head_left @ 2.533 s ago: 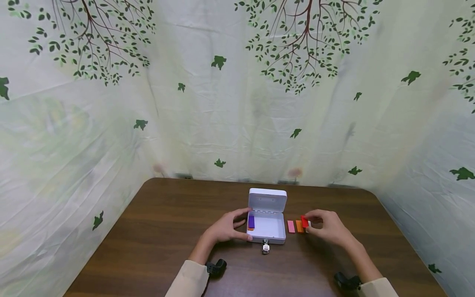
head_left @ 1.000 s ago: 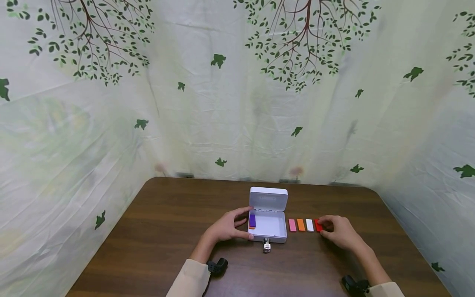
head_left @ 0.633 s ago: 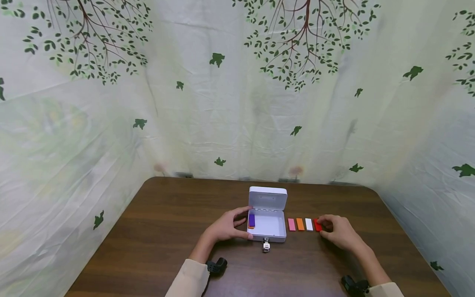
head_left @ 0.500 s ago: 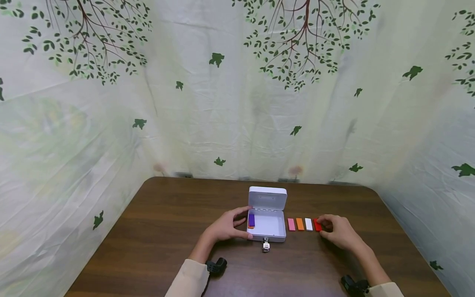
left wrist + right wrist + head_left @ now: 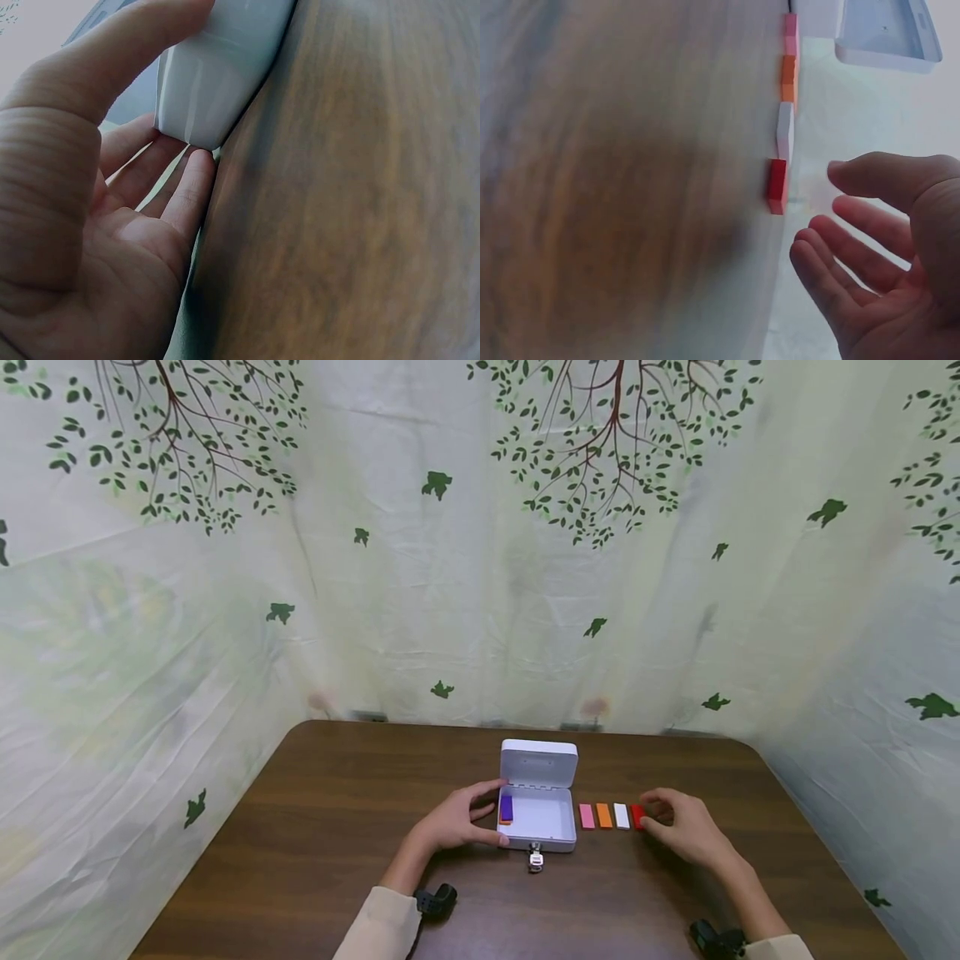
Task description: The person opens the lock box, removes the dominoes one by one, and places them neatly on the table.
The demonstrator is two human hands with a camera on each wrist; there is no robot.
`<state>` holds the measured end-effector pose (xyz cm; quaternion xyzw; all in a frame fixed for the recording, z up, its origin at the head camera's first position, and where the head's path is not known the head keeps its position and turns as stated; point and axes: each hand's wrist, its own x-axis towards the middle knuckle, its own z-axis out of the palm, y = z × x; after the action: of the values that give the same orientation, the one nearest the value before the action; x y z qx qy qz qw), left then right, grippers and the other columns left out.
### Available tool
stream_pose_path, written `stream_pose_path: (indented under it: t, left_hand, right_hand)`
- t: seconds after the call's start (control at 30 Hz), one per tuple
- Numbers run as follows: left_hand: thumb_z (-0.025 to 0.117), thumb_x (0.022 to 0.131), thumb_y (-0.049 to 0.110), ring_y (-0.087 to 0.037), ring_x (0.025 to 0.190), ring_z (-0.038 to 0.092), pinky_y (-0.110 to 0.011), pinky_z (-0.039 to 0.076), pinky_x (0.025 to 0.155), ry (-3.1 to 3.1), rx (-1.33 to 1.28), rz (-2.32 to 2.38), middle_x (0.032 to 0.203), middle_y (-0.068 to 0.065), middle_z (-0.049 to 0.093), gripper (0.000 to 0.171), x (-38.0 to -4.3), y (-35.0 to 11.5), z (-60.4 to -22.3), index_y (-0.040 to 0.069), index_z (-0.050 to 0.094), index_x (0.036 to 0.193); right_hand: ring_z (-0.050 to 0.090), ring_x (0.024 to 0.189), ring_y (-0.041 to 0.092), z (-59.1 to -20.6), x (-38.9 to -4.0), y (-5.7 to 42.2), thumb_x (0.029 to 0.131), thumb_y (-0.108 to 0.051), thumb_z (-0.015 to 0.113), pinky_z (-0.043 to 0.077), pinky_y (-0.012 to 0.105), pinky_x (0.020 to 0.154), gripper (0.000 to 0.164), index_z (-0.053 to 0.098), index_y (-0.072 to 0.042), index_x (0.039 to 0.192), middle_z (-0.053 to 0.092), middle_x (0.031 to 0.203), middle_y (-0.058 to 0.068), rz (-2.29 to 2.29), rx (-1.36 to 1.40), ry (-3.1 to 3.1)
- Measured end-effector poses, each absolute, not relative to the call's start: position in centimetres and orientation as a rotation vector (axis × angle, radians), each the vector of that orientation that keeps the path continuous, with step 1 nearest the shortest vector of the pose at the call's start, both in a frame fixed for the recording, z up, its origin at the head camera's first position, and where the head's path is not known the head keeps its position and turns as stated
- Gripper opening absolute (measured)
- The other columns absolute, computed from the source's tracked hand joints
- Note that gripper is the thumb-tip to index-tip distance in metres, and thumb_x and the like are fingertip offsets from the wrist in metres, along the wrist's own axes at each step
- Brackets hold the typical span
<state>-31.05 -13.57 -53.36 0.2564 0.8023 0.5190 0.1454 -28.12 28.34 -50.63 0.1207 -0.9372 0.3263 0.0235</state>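
Note:
A white metal box (image 5: 551,820) stands on the table with its lid (image 5: 538,763) raised. My left hand (image 5: 453,820) holds the box's left side, thumb at the front corner and fingers toward the back. Inside, a purple block (image 5: 507,807) lies by the left wall, with an orange edge showing under it. To the right of the box runs a row of small blocks: pink (image 5: 587,816), orange (image 5: 603,816), white (image 5: 621,816) and red (image 5: 637,815). Beside the red block is my right hand (image 5: 682,827); in the right wrist view its loosely bent fingers are apart from that block.
A metal latch (image 5: 536,858) hangs from the box's front onto the brown wooden table (image 5: 337,827). Behind the table and along its sides hangs a pale curtain (image 5: 480,610) printed with leaves and branches.
My right hand has moved the red block rightward, laid it at the end of the row past the white one, and let go of it. The left hand keeps its hold on the box.

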Motion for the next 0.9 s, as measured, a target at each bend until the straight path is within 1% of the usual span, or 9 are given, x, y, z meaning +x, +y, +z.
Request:
stream_pose_path:
  t: [0.17, 0.37, 0.67, 0.9]
  left_hand:
    - [0.090, 0.080, 0.033, -0.027, 0.151, 0.041, -0.039, 0.045, 0.117, 2.316, 0.735, 1.486, 0.166, -0.004, 0.035, 0.094, -31.0, -13.6, -53.4, 0.021, 0.039, 0.159]
    - [0.091, 0.080, 0.034, -0.028, 0.150, 0.042, -0.039, 0.045, 0.117, 2.312, 0.736, 1.487, 0.166, -0.005, 0.034, 0.095, -31.1, -13.6, -53.5, 0.022, 0.039, 0.159]
    - [0.090, 0.080, 0.034, -0.028, 0.151, 0.041, -0.038, 0.045, 0.117, 2.316, 0.739, 1.484, 0.166, -0.005, 0.034, 0.095, -31.2, -13.7, -53.8, 0.022, 0.039, 0.159]
    - [0.091, 0.080, 0.036, -0.027, 0.151, 0.042, -0.037, 0.045, 0.117, 2.320, 0.732, 1.477, 0.166, -0.004, 0.034, 0.095, -31.3, -13.7, -53.6, 0.022, 0.038, 0.158]
  right_hand:
    - [0.070, 0.096, 0.021, -49.9, -27.9, 27.7, 0.092, -0.016, 0.077, 0.063, 0.046, 0.088, 0.032, 0.069, -0.004, 0.121, 0.073, 0.112, 0.009, 0.989, 0.385, -2.851]
    - [0.072, 0.095, 0.021, -49.3, -27.7, 26.4, 0.093, -0.012, 0.076, 0.064, 0.044, 0.088, 0.031, 0.069, -0.002, 0.121, 0.073, 0.113, 0.013, 1.024, 0.452, -2.788]
    - [0.071, 0.097, 0.021, -48.5, -28.2, 23.8, 0.092, -0.014, 0.078, 0.063, 0.049, 0.088, 0.029, 0.071, -0.005, 0.119, 0.074, 0.114, 0.013, 1.042, 0.534, -2.754]
    - [0.072, 0.094, 0.020, -48.4, -28.7, 21.9, 0.091, -0.012, 0.079, 0.064, 0.046, 0.086, 0.026, 0.072, -0.008, 0.115, 0.075, 0.111, 0.013, 1.090, 0.652, -2.681]
